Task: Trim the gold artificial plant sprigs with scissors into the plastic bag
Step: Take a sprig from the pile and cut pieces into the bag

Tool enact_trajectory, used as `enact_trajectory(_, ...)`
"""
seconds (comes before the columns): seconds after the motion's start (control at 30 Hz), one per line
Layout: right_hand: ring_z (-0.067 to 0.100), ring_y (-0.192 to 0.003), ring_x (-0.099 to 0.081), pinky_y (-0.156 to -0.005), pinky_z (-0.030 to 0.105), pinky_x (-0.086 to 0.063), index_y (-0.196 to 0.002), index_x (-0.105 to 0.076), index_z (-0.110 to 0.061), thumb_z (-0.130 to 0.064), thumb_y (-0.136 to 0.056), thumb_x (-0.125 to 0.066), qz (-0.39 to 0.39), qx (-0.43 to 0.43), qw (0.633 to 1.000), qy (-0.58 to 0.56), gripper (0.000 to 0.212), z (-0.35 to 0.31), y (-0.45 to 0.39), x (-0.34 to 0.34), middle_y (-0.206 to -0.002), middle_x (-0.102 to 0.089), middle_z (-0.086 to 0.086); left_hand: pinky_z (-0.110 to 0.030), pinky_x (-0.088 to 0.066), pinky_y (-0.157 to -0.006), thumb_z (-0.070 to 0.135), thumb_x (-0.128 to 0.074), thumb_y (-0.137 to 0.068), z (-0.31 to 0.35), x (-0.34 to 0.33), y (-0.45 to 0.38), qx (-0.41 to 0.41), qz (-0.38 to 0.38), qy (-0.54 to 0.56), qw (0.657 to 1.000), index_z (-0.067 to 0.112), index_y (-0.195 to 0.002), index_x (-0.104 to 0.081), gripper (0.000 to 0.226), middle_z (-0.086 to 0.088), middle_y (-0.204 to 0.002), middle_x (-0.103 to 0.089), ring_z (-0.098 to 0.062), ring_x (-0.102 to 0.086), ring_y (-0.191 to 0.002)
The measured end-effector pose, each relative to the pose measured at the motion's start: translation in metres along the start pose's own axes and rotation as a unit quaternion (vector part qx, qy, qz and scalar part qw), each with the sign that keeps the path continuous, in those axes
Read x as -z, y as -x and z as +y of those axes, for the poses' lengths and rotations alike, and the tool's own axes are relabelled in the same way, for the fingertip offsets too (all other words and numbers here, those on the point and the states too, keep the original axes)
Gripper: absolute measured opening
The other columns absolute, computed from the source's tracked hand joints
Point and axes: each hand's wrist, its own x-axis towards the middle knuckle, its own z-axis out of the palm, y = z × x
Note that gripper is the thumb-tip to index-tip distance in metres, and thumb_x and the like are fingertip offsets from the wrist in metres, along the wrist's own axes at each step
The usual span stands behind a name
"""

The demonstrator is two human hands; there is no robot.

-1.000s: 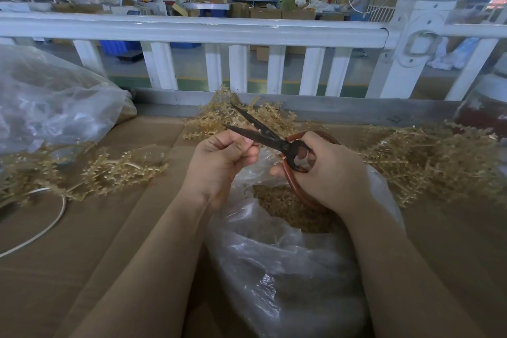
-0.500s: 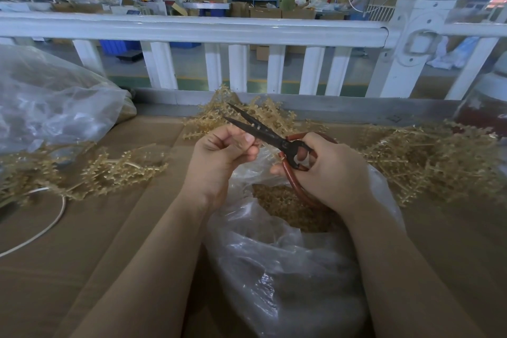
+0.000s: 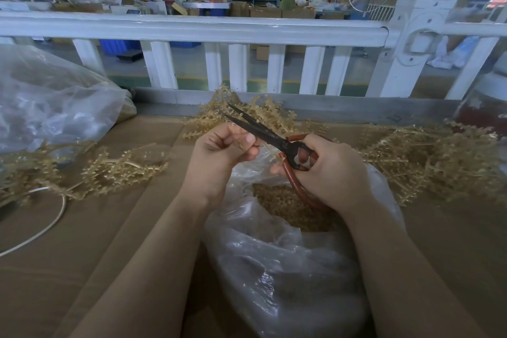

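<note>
Right hand (image 3: 326,170) grips open scissors (image 3: 263,133); left hand (image 3: 222,151) pinches a thin sprig (image 3: 264,149) at nine o'clock. Blades risk nicking the thumb.

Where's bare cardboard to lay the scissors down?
Bare cardboard lies near-left, between the white cord and the plastic bag; another patch near-right of the bag. Sprigs crowd the left pile, the right pile and behind the scissors.

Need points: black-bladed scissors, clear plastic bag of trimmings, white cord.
black-bladed scissors with red-brown handles (image 3: 263,133), head view, on the blades' middle
clear plastic bag of gold trimmings (image 3: 279,277), head view, on its front wall
white cord (image 3: 46,229), head view, on its curve
</note>
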Motion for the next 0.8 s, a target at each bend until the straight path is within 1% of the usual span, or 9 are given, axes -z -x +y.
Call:
enact_trajectory(0.07,-0.010,-0.061,-0.050,-0.055,0.013,-0.041,-0.107,-0.069,-0.040,-0.102,-0.063,-0.031,-0.002,-0.004,1.000,-0.002,0.085,0.0012,0.0001,-0.0003,-0.067,-0.057,-0.025,-0.024,-0.054,-0.072,0.001,-0.064,-0.087,0.0000,-0.0008,0.0002,-0.004,0.003,-0.010,1.000,-0.005,-0.094,-0.060,0.010,-0.007,-0.077,-0.069,-0.013,-0.063,-0.066)
enact_trajectory(0.17,-0.005,-0.061,-0.054,-0.055,0.020,-0.048,-0.101,-0.068,-0.037,-0.100,-0.062,-0.036,-0.011,-0.011,0.999,0.034,0.081,0.0049,-0.0003,-0.0012,-0.069,-0.062,-0.021,-0.025,-0.054,-0.070,-0.009,-0.060,-0.090,0.0009,-0.0018,0.0007,-0.027,0.016,-0.042,0.999,-0.015,-0.105,-0.055,0.017,-0.016,-0.082,-0.065,-0.016,-0.065,-0.070)
enact_trajectory(0.23,-0.002,-0.060,-0.055,-0.055,0.022,-0.050,-0.094,-0.065,-0.037,-0.095,-0.063,-0.040,-0.016,-0.018,0.998,0.059,0.071,0.0071,-0.0008,-0.0019,-0.067,-0.061,-0.021,-0.025,-0.054,-0.070,-0.010,-0.059,-0.091,0.0027,-0.0015,0.0008,-0.046,0.021,-0.069,0.996,-0.014,-0.108,-0.054,0.018,-0.015,-0.081,-0.067,-0.018,-0.066,-0.071)
enact_trajectory(0.33,-0.009,-0.060,-0.049,-0.052,0.016,-0.041,-0.091,-0.052,-0.052,-0.094,-0.065,-0.045,-0.013,-0.014,0.999,0.050,0.050,0.0078,-0.0010,-0.0016,-0.066,-0.055,-0.029,-0.026,-0.054,-0.068,-0.003,-0.050,-0.099,0.0047,-0.0012,0.0018,-0.053,0.016,-0.097,0.994,-0.009,-0.104,-0.058,0.011,-0.007,-0.077,-0.071,-0.018,-0.067,-0.068)
enact_trajectory(0.4,-0.011,-0.060,-0.047,-0.052,0.015,-0.037,-0.090,-0.047,-0.056,-0.093,-0.065,-0.046,-0.011,-0.010,0.999,0.043,0.045,0.0076,-0.0007,-0.0010,-0.066,-0.052,-0.031,-0.025,-0.054,-0.067,0.003,-0.045,-0.103,0.0049,-0.0016,0.0025,-0.052,0.020,-0.101,0.993,-0.003,-0.101,-0.060,0.016,-0.007,-0.077,-0.072,-0.019,-0.068,-0.068)
enact_trajectory(0.5,-0.012,-0.060,-0.046,-0.052,0.015,-0.036,-0.091,-0.046,-0.058,-0.095,-0.064,-0.045,-0.016,-0.011,0.999,0.038,0.046,0.0070,-0.0006,-0.0013,-0.067,-0.052,-0.033,-0.026,-0.055,-0.068,0.008,-0.042,-0.105,0.0046,-0.0018,0.0031,-0.052,0.021,-0.111,0.992,0.000,-0.102,-0.062,0.022,-0.006,-0.077,-0.072,-0.020,-0.068,-0.069)
enact_trajectory(0.6,-0.015,-0.060,-0.044,-0.051,0.013,-0.031,-0.093,-0.046,-0.060,-0.095,-0.064,-0.047,-0.019,-0.016,0.999,0.041,0.045,0.0059,-0.0010,-0.0007,-0.066,-0.047,-0.038,-0.025,-0.055,-0.069,0.007,-0.042,-0.106,0.0038,-0.0017,0.0037,-0.059,0.019,-0.128,0.990,0.004,-0.103,-0.063,0.022,-0.003,-0.076,-0.072,-0.016,-0.068,-0.069)
enact_trajectory(0.7,-0.014,-0.062,-0.046,-0.052,0.014,-0.031,-0.094,-0.047,-0.059,-0.095,-0.063,-0.048,-0.030,-0.021,0.999,0.029,0.047,0.0062,-0.0008,-0.0012,-0.068,-0.050,-0.038,-0.026,-0.055,-0.069,0.007,-0.042,-0.106,0.0033,-0.0032,0.0044,-0.060,0.018,-0.135,0.989,0.007,-0.101,-0.062,0.021,-0.004,-0.077,-0.071,-0.018,-0.068,-0.069)
enact_trajectory(0.8,-0.012,-0.063,-0.048,-0.053,0.013,-0.032,-0.095,-0.053,-0.055,-0.094,-0.062,-0.048,-0.027,-0.026,0.999,0.020,0.051,0.0072,-0.0013,-0.0021,-0.068,-0.051,-0.036,-0.031,-0.056,-0.073,0.008,-0.042,-0.106,0.0028,-0.0043,0.0049,-0.066,-0.009,-0.149,0.987,0.002,-0.104,-0.061,0.020,-0.005,-0.080,-0.070,-0.020,-0.068,-0.072)
